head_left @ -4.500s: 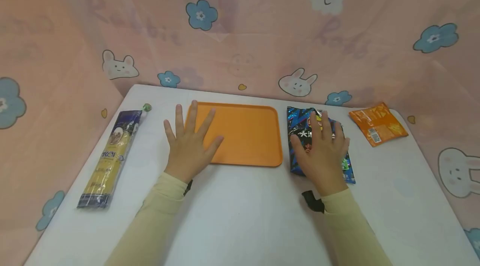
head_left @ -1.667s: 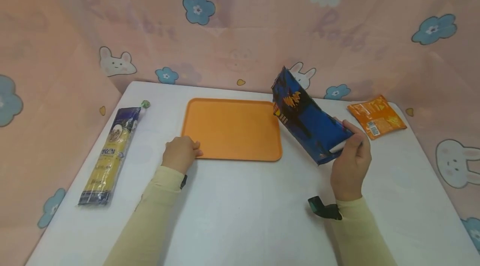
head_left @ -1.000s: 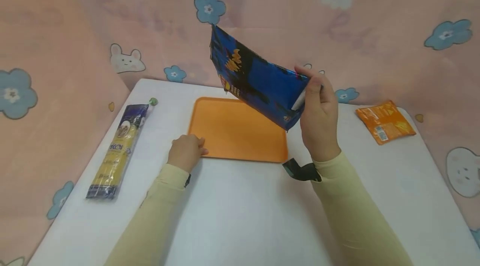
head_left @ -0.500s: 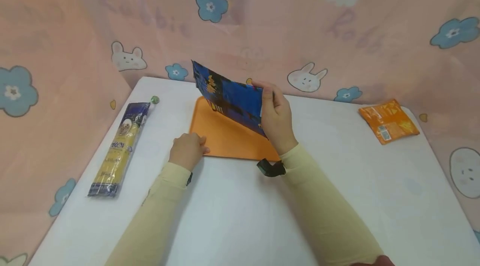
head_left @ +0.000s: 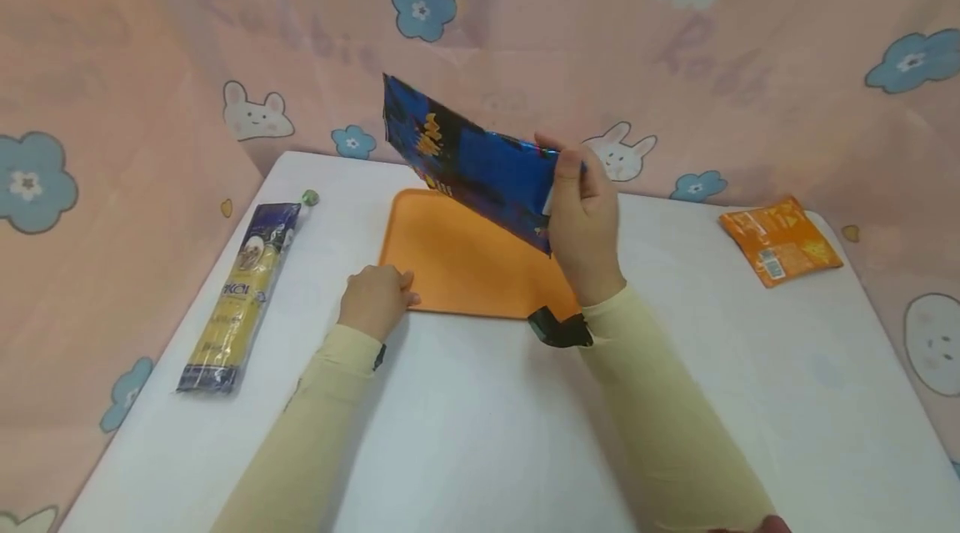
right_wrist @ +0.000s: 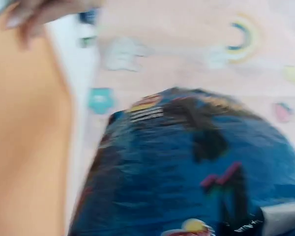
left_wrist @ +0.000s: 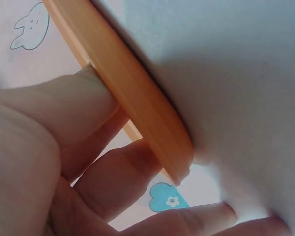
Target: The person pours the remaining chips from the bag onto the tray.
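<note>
My right hand [head_left: 588,220] grips one end of a blue and black snack bag [head_left: 487,170], thumb on the near face. The bag is tilted in the air above the orange tray [head_left: 465,274], its far end pointing up and left; it fills much of the right wrist view. At the tray's near left corner, my left hand [head_left: 377,299] pinches the rim. In the left wrist view the thumb and fingers [left_wrist: 120,177] lie round that orange rim [left_wrist: 142,103].
A long pack of spaghetti [head_left: 240,299] lies at the left of the white table [head_left: 465,433], with a small green wrapped lollipop [head_left: 310,198] at its top end. On the far right lies an orange snack bag [head_left: 780,241]. A patterned pink cloth [head_left: 510,57] hangs behind.
Both hands were spread flat at first. My left hand took the tray's corner; my right hand picked up the blue bag and brought it left over the tray, dipping, then rising slightly.
</note>
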`<move>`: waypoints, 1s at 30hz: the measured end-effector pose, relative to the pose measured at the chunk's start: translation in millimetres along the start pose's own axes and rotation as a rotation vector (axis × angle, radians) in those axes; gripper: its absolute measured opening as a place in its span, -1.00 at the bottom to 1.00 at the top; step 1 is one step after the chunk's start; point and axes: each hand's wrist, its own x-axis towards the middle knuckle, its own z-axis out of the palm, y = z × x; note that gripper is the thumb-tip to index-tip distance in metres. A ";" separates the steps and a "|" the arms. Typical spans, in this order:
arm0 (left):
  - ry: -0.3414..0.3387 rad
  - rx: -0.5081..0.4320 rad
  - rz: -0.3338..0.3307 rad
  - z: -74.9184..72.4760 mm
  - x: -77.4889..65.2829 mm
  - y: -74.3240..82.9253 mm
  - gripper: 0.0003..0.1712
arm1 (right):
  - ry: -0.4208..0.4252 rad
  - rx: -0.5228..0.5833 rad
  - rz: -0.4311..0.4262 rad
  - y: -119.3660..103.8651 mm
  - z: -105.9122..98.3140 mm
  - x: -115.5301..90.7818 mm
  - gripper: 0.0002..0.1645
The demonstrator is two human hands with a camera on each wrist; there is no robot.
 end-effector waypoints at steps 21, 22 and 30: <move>-0.021 -0.003 -0.019 -1.2 2.2 3.9 -0.48 | 0.010 -0.058 -0.087 6.2 -4.1 -6.0 -0.48; -0.027 0.001 -0.021 -1.2 2.4 4.3 -0.47 | 0.005 -0.061 -0.091 14.1 -1.9 -7.7 -0.49; -0.029 0.009 -0.027 -3.6 2.4 5.5 -0.50 | -0.025 -0.085 -0.008 27.8 -1.2 -9.3 -0.48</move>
